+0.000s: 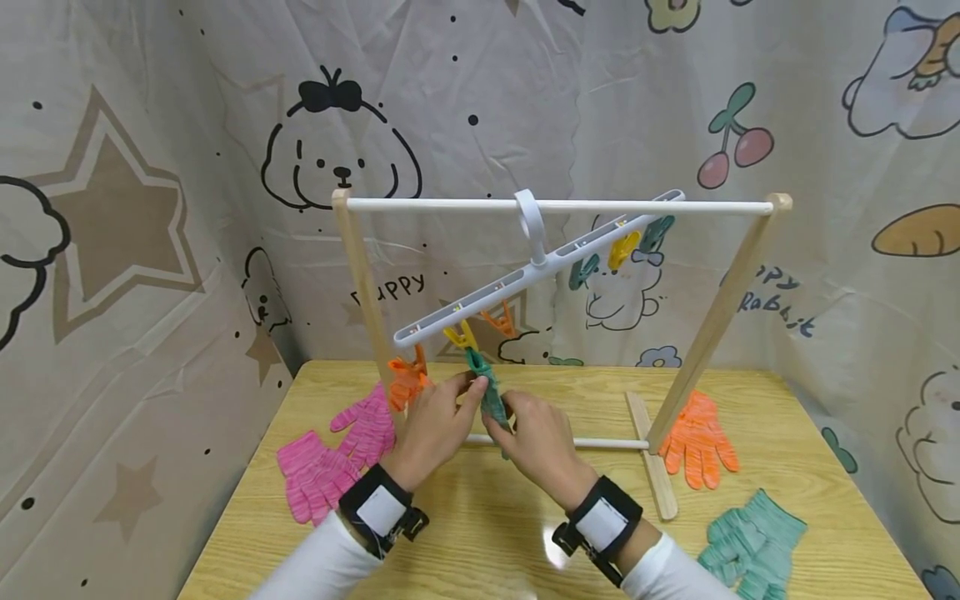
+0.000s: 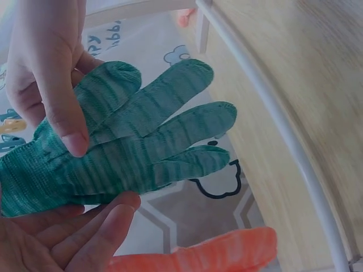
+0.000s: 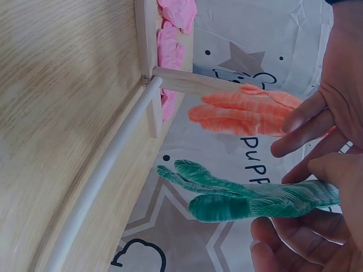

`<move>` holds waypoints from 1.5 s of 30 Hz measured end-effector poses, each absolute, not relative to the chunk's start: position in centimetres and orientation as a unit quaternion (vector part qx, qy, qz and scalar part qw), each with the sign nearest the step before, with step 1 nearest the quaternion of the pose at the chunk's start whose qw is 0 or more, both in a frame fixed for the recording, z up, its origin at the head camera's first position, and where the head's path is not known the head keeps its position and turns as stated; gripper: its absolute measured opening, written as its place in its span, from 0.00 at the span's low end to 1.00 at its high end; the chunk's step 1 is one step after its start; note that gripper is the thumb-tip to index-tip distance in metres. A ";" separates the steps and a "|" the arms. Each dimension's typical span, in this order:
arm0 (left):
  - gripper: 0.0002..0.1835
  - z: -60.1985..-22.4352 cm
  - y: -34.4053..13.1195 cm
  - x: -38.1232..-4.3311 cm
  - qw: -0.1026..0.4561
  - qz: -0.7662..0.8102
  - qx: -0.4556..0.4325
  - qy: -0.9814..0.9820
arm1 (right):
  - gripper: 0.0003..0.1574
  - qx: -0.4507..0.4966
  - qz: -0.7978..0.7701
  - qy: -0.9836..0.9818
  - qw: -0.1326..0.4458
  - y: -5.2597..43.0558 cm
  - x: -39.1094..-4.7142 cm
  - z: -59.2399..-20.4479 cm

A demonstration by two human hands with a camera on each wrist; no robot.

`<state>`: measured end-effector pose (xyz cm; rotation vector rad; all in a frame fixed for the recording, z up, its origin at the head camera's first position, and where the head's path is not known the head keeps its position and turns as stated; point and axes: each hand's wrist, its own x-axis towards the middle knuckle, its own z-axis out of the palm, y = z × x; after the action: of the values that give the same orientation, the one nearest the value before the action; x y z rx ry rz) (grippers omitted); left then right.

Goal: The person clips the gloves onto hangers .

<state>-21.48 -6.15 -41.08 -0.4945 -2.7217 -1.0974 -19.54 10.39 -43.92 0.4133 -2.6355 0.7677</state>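
Observation:
A green knit glove (image 1: 491,398) hangs fingers-down, its cuff right at a yellow clip (image 1: 461,335) on the white hanger (image 1: 495,292). My left hand (image 1: 435,421) holds the glove at its left edge near the cuff. On the other side, my right hand (image 1: 542,433) pinches it, the thumb laid across the glove's face in the left wrist view and the fingers behind. Spread flat there, the glove (image 2: 125,164) shows its separate fingers. Just left of my left hand, an orange glove (image 1: 405,382) hangs from an orange clip (image 1: 420,358).
The hanger hooks over the white top bar (image 1: 637,207) of a wooden rack (image 1: 712,333). Green and yellow clips (image 1: 624,250) sit at its far end. Pink gloves (image 1: 318,475) lie left on the table (image 1: 480,533); an orange glove (image 1: 697,437) and green gloves (image 1: 757,542) lie right.

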 end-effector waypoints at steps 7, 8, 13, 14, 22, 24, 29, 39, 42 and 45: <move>0.31 -41.8 -6.4 -21.1 0.066 -0.366 -0.159 -0.915 | 0.14 0.141 0.276 -0.936 0.169 10.4 -19.3 -44.2; 0.31 -41.8 -6.4 -21.0 0.063 -0.364 -0.157 -0.916 | 0.14 0.141 0.275 -0.936 0.168 10.4 -19.3 -44.3; 0.31 -42.0 -6.6 -20.8 0.052 -0.351 -0.147 -0.923 | 0.14 0.142 0.273 -0.938 0.160 10.5 -19.2 -44.7; 0.32 -42.1 -6.6 -20.8 0.051 -0.350 -0.145 -0.924 | 0.14 0.142 0.272 -0.939 0.159 10.5 -19.2 -44.7; 0.32 -42.8 -6.8 -20.8 0.029 -0.356 -0.135 -0.924 | 0.15 0.141 0.276 -0.938 0.157 10.4 -19.1 -45.5; 0.32 -43.0 -6.8 -20.7 0.024 -0.360 -0.132 -0.923 | 0.14 0.139 0.271 -0.939 0.157 10.5 -19.0 -45.6; 0.30 -43.6 -6.9 -20.6 0.026 -0.361 -0.127 -0.924 | 0.13 0.134 0.261 -0.944 0.154 10.6 -18.8 -46.0; 0.26 -44.7 -7.2 -20.2 0.027 -0.354 -0.128 -0.926 | 0.13 0.127 0.259 -0.949 0.130 11.0 -18.2 -47.1; 0.24 -45.1 -7.2 -20.1 0.028 -0.353 -0.126 -0.927 | 0.14 0.125 0.259 -0.950 0.122 11.1 -18.0 -47.5; 0.23 -45.4 -7.3 -20.0 0.027 -0.358 -0.126 -0.925 | 0.13 0.125 0.260 -0.951 0.116 11.2 -17.9 -48.0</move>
<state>-20.00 -7.30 -45.44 -0.3895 -2.8555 -1.1070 -17.86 11.21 -47.96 0.3665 -2.7847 0.7602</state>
